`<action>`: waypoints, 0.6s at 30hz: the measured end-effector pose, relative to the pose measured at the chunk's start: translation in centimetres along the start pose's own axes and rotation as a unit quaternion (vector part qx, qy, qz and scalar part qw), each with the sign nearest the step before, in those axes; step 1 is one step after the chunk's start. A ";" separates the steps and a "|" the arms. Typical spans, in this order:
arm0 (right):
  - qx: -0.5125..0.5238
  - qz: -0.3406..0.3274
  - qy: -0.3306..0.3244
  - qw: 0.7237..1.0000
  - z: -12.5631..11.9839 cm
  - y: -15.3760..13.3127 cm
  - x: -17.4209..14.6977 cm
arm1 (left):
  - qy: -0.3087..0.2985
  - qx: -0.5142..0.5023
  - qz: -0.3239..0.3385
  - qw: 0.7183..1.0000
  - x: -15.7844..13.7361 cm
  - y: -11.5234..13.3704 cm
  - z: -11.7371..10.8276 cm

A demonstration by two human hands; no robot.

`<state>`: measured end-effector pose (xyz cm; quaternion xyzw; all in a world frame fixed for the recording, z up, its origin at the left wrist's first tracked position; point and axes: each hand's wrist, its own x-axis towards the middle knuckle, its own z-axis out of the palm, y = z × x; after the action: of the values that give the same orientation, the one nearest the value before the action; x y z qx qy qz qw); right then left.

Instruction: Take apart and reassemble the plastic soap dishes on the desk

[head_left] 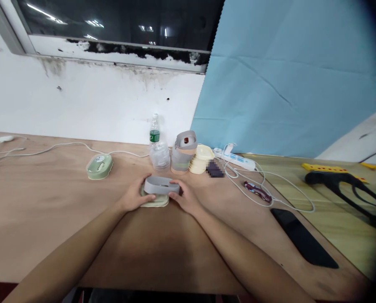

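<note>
From the head camera, your right hand [186, 198] grips the right end of the gray band [158, 187], while your left hand [134, 195] curves around its left end, though whether that one grips cannot be told. The band is above the pale green lid [154, 202] on the table [118, 248]. Beyond the band stand the bottle [154, 135] and the stack of bands [180, 162]; left of it sits the green box [100, 169].

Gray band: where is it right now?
In the head view, slightly left of centre and below mid-height, the gray band sits between the left hand and right hand, over the pale green tray.
</note>
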<state>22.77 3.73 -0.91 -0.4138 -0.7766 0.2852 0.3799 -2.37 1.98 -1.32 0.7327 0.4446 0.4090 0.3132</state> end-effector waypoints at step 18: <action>-0.174 -0.230 0.066 0.955 -0.7 -0.1 -0.2 | 0.187 -0.066 -0.069 0.978 0.9 0.3 -0.1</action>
<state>23.42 3.57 -0.54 -0.3013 -0.8614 0.0225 0.4082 -2.06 2.69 -0.75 0.5887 0.5171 0.5442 0.2997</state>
